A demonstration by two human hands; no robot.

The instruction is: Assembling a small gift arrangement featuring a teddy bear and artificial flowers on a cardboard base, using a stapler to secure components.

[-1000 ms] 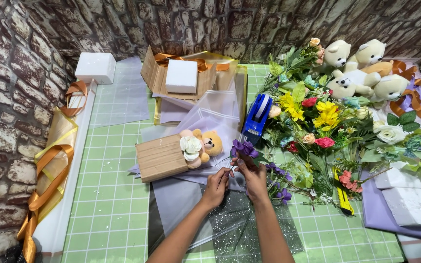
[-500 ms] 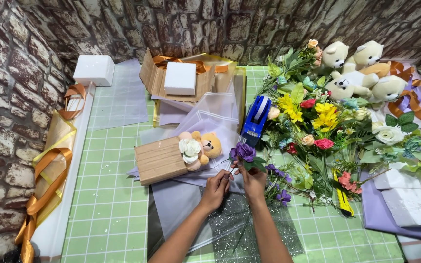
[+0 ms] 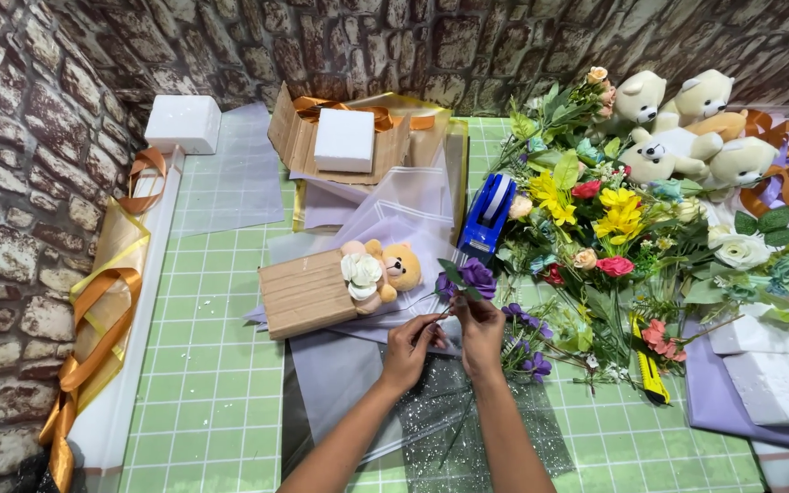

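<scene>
The purple flower (image 3: 477, 274) has come up a little since a second ago: it sat low against the hands then, and now it stands clear above them, its bloom close beside the small orange bear (image 3: 401, 266) on the brown box. The left hand (image 3: 411, 343) and right hand (image 3: 480, 330) have drawn nearer each other around the stem, fingertips almost meeting (earlier they lay a bit flatter over the glittery sheet (image 3: 468, 429)). The stem now leans slightly to the left.
</scene>
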